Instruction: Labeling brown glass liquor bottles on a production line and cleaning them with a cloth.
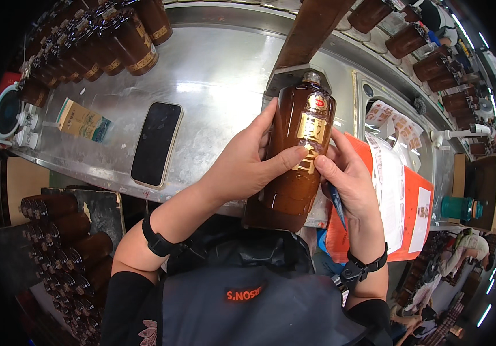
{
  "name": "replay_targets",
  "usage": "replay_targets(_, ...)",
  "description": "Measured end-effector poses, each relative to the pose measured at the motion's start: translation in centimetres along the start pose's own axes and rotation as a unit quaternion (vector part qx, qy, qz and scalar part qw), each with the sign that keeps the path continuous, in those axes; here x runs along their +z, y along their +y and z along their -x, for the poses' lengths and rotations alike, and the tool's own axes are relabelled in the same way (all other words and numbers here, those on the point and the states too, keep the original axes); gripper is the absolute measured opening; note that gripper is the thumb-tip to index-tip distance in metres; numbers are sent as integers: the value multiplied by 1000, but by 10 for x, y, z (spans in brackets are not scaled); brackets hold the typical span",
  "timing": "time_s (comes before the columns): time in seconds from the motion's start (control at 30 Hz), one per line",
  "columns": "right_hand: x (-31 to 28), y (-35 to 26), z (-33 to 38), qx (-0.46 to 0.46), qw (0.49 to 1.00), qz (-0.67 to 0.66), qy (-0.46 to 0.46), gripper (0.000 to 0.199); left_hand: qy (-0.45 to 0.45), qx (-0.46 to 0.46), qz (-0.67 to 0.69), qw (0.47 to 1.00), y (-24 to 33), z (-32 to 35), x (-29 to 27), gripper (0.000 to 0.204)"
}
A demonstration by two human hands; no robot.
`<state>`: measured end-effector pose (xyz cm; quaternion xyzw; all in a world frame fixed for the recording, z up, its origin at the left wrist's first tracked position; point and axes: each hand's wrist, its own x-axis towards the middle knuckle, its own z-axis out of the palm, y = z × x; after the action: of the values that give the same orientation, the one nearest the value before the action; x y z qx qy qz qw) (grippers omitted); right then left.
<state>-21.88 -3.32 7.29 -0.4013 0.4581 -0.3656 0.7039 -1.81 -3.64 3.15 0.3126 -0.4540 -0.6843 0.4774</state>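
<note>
A large brown glass bottle (291, 193) with gold characters and a red-and-gold emblem lies on its back in front of me, its neck away from me. My left hand (256, 155) wraps its left side, with the thumb pressing on the front near the gold characters. My right hand (349, 179) grips the right side, its thumb beside the lower character. A strip of blue material (337, 203) hangs below my right palm; what it belongs to is hidden. Behind the bottle's neck stands a metal bracket (285, 74), with a brown board (311, 34) running away from it.
A black phone (156, 144) and a small printed box (83, 121) lie on the metal table (213, 75). Brown bottles (124, 43) crowd the far left; more bottles (72, 230) are stacked lower left. Orange-and-white printed sheets (398, 190) lie at right. Farther right, a person (461, 251) bends over.
</note>
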Motion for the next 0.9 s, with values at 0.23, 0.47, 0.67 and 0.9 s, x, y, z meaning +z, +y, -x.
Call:
replay_targets(0.23,2,2,-2,-4,1000,-3,-2,77,0,28,-8,1000,-3,-2,0,91)
replay_targets(0.47,-2,4,-2,-9,1000,-19,11,76,-10,-5,-11,1000,4,0,1,87)
replay_targets(0.67,-7,20,-10,-4,996,85,21,74,-27,-4,-42,999,2,1,0,65)
replay_targets(0.9,-12,37,-14,-75,993,75,43,98,91,-36,-126,987,-12,0,-10,52)
